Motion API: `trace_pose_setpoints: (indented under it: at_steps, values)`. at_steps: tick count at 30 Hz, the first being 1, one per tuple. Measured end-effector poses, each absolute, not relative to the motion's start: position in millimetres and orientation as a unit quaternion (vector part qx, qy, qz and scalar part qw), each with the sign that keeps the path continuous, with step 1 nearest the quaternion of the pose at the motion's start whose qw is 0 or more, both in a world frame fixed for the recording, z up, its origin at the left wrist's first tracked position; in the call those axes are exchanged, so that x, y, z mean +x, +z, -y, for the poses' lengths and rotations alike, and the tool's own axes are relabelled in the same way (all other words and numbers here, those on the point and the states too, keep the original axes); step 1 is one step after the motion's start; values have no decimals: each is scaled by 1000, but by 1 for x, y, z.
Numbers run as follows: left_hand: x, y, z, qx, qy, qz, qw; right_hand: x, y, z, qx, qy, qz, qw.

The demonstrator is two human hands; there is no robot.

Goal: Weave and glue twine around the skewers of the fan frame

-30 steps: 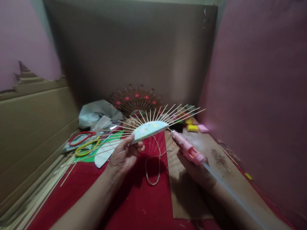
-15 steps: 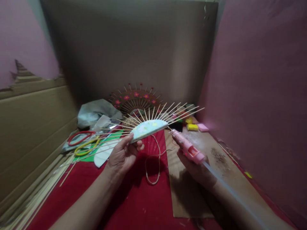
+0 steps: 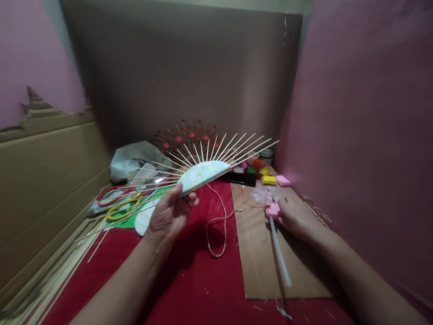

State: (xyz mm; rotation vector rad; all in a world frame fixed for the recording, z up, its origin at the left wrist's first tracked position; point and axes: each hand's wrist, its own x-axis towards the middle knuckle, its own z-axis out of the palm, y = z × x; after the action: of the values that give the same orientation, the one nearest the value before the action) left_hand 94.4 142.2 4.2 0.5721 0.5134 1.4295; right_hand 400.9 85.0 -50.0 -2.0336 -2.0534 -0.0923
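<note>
My left hand [image 3: 168, 215] is closed round the edge of a pale half-disc [image 3: 202, 174] with thin wooden sticks fanning out of it, held up above the red cloth [image 3: 189, 275]. A length of twine [image 3: 216, 225] hangs from the disc down onto the cloth. Down on the brown cardboard sheet [image 3: 257, 253], my right hand [image 3: 294, 216] rests against a pink glue gun [image 3: 272, 209] whose clear glue stick trails toward me. The fingers curl at the gun's side; whether they grip it I cannot tell.
A finished stick fan with pink flowers [image 3: 189, 140] leans on the back cardboard wall. Red and yellow scissors [image 3: 118, 201], green paper and a grey bag [image 3: 135, 160] lie left. Coloured clay blocks [image 3: 274, 179] sit at the back right. Loose sticks [image 3: 50, 280] line the left edge.
My right hand has lowered the glue gun from beside the half-disc down onto the cardboard sheet. My left hand has lifted the disc slightly and tilted it.
</note>
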Motion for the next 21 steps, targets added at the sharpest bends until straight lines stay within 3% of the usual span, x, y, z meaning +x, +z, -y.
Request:
trace_pose_setpoints:
  at_steps: [14,19,21]
  values:
    - [97,-3,-144,272,624,-233,695,423,-50,-53,-768,-40,638,38]
    - [100,-4,-141,268,617,-235,702,397,-24,-69,-696,-41,703,140]
    - [100,-3,-140,265,620,-232,701,380,-16,-82,-662,-24,739,123]
